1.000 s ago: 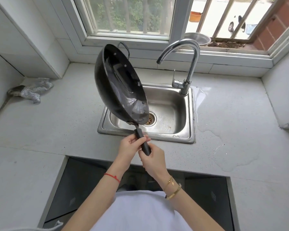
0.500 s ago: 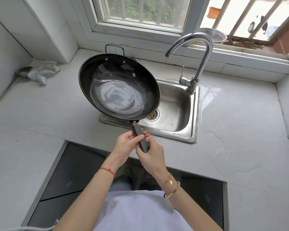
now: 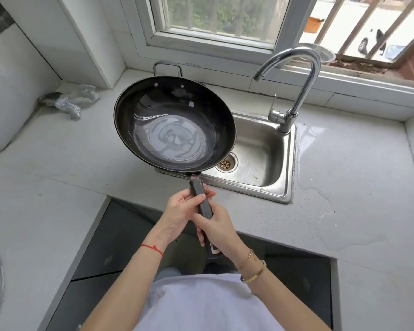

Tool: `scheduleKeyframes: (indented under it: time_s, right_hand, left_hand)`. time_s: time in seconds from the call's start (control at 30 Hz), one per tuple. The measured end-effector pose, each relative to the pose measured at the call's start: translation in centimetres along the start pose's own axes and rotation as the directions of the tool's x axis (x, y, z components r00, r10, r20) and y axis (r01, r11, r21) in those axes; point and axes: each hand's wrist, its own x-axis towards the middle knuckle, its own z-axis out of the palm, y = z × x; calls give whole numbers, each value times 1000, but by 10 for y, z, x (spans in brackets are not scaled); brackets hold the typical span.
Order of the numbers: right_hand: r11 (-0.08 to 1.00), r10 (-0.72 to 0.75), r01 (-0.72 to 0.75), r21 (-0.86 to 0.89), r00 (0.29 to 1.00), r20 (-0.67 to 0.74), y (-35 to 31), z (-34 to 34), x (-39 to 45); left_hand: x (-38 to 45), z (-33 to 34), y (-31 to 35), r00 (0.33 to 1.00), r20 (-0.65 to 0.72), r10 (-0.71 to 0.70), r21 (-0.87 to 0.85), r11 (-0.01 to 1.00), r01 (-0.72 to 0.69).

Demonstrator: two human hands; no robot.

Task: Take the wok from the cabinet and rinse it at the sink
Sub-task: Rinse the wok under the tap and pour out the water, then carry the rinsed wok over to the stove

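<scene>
A black wok point(image 3: 175, 125) hangs nearly level over the left part of the steel sink point(image 3: 260, 158), its wet inside facing up. Its long black handle point(image 3: 201, 201) points toward me. My left hand point(image 3: 182, 211) grips the handle from the left, fingers curled round it. Lower down, my right hand point(image 3: 215, 228) holds the same handle. The chrome tap point(image 3: 294, 77) arches over the sink's back right; no water runs from it. The drain point(image 3: 226, 163) shows just right of the wok.
A crumpled silver scouring cloth point(image 3: 69, 101) lies at the counter's back left. A water puddle point(image 3: 332, 211) spreads on the counter right of the sink. A window sill point(image 3: 225, 56) runs behind. A dark opening point(image 3: 120, 247) lies below the counter edge.
The wok has tipped from standing on edge to nearly level, opening upward, and moved slightly left over the sink. Both hands stayed on the handle.
</scene>
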Motion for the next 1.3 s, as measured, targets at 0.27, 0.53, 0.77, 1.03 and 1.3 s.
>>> scheduleKeyframes:
  time_s: [0.27, 0.53, 0.77, 1.03, 1.3]
  right_hand:
    - [999, -46, 41, -36, 988, -146, 4, 62, -39]
    - [996, -73, 83, 11, 928, -365, 9, 128, -91]
    - [992, -65, 117, 57, 826, -560, 21, 163, -149]
    - [993, -27, 101, 53, 659, -752, 44, 171, -222]
    - [993, 19, 93, 71, 474, -880, 77, 151, -321]
  left_hand:
    - [-46, -34, 14, 993, 93, -73, 96, 993, 64]
    - [-100, -56, 30, 959, 245, -141, 226, 970, 85]
    - [-142, -53, 19, 895, 383, -229, 294, 949, 117]
    - [-187, -19, -18, 780, 525, -340, 437, 894, 96]
    - [-250, 45, -84, 636, 620, -459, 503, 855, 125]
